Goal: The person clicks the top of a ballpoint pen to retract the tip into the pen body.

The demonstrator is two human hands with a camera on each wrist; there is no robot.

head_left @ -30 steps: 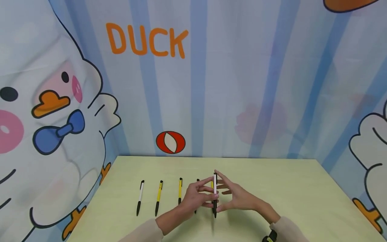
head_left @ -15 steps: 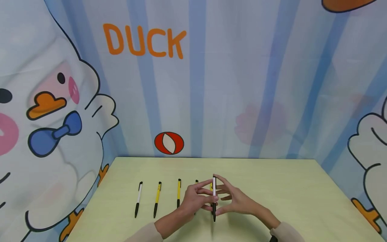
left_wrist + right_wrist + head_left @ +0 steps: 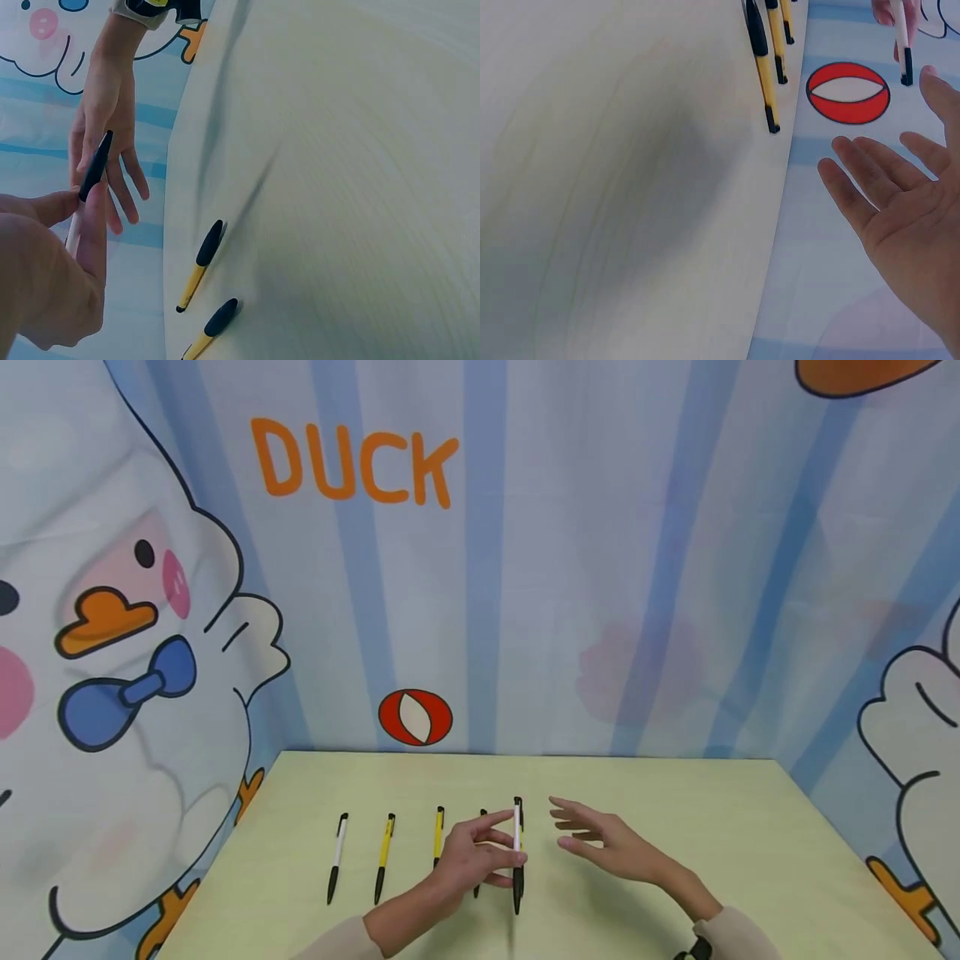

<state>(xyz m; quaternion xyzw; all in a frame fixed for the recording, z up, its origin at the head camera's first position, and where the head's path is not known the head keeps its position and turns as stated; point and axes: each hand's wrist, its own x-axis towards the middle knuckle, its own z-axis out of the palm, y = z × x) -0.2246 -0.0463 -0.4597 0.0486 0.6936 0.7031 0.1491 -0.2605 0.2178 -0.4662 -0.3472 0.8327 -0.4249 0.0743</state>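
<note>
My left hand [image 3: 480,857] pinches a white pen [image 3: 517,835] with a black grip between thumb and fingers. The pen stands upright above the table, black tip down. In the left wrist view its dark grip [image 3: 95,166] pokes out past the thumb and finger. To its right, apart from the pen, my right hand [image 3: 618,847] hovers with fingers spread and holds nothing; its palm [image 3: 907,217] shows in the right wrist view. A yellow pen lies behind the held one, mostly hidden, and another pen [image 3: 483,812] is partly covered by my left hand.
On the pale yellow table [image 3: 675,818], left of my hands, lie a white pen [image 3: 337,858], a yellow pen [image 3: 385,858] and a second yellow pen [image 3: 438,835], roughly parallel in a row. A duck-patterned curtain [image 3: 555,568] hangs behind the table's far edge.
My right hand has let go of the pen and drawn away to the right. The left hand still holds the pen upright, slightly further left in the view.
</note>
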